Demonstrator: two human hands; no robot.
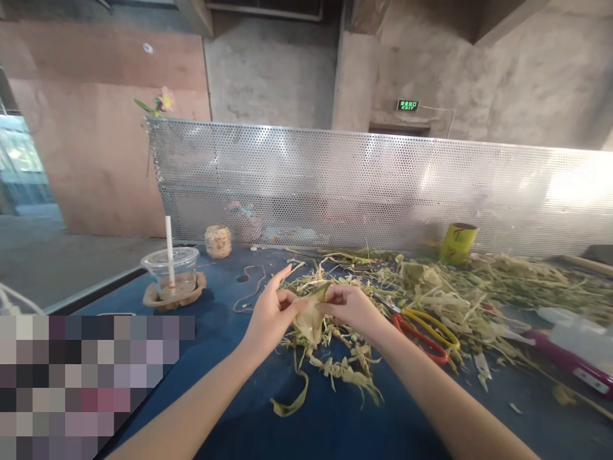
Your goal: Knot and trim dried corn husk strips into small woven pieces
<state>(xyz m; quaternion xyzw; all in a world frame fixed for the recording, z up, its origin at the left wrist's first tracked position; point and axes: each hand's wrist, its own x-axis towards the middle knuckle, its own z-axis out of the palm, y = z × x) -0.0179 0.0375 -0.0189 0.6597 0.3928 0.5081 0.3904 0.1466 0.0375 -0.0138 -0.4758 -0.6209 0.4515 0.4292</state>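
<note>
Pinching one husk strip (311,313) together, left hand (271,313) and right hand (352,306) hover over bare blue table (230,409)

I can't read the pixelated patch (81,377) left of my left hand (271,316). Behind the mesh screen (364,185) everything blurs. The glue gun (575,354) runs off the right edge.

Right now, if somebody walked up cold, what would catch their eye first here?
Probably the two bare hands, left hand and right hand, pinching a pale dried leaf strip at the middle of the blue table. Next, the red and yellow scissors lying just right of them, amid a heap of straw-like scraps. At left stands a plastic cup with a straw.
</note>
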